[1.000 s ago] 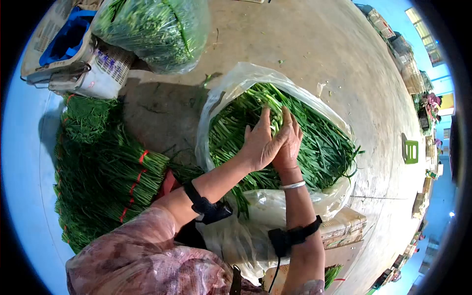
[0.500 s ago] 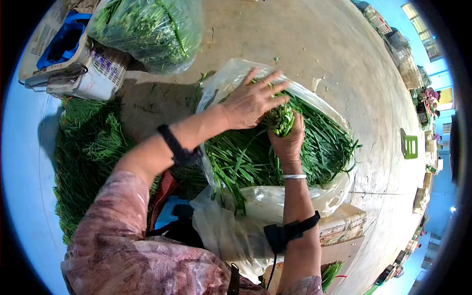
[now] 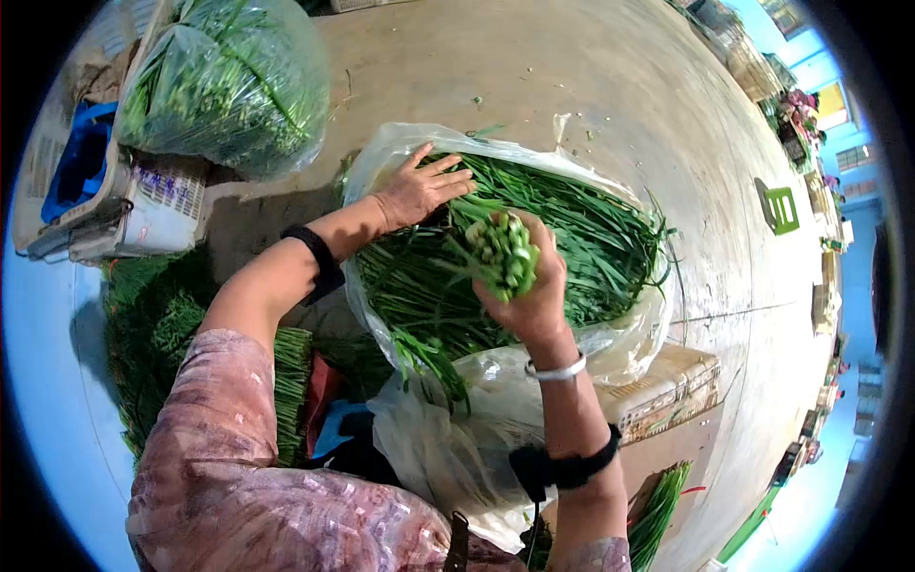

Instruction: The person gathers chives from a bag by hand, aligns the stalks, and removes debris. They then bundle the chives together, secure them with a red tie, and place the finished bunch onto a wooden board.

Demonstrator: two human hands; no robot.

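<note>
My right hand (image 3: pixel 534 286) is wrapped round a bunch of green stalks (image 3: pixel 502 255), perhaps garlic chives, with the cut ends facing up toward me. The bunch is over an open clear plastic bag (image 3: pixel 610 353) full of long green leafy stalks (image 3: pixel 572 219). My left hand (image 3: pixel 419 191) has its fingers spread and rests on the greens near the bag's far left rim. It holds nothing. The lower part of the gripped bunch is hidden among the leaves.
A tied-looking plastic bag of greens (image 3: pixel 229 91) stands by a white crate (image 3: pixel 157 205) at upper left. More green bundles (image 3: pixel 162 334) lie at left. A cardboard-coloured box (image 3: pixel 667 381) is at lower right. A green stool (image 3: pixel 782 210) stands on the concrete floor (image 3: pixel 610 67).
My left hand has moved left, off the bunch's cut ends and onto the greens. My right hand has raised the bunch toward me. The camera view has shifted slightly.
</note>
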